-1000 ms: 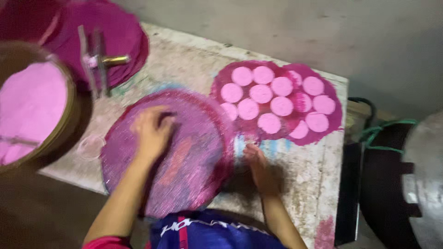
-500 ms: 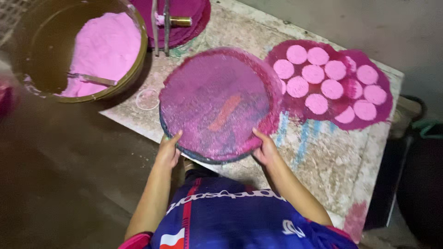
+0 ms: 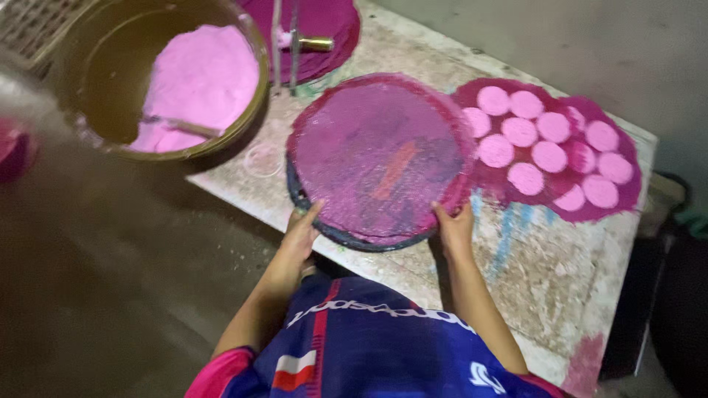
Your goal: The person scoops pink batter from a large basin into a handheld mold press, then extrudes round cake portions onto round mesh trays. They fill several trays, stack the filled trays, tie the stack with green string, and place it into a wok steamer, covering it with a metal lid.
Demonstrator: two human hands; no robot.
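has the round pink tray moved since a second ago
Yes. The round tray has slid toward the near edge of the table, away from the pink discs; the left hand and right hand now grip its overhanging rim.

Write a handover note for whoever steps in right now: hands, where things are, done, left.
Left hand and right hand each grip the near rim of the round pink-stained tray, fingers curled over its edge.
The tray lies flat on the worn table, empty.
Done: about a dozen pink discs sit on the stained sheet to the right.
Left: the bowl at upper left holds plenty of pink powder.
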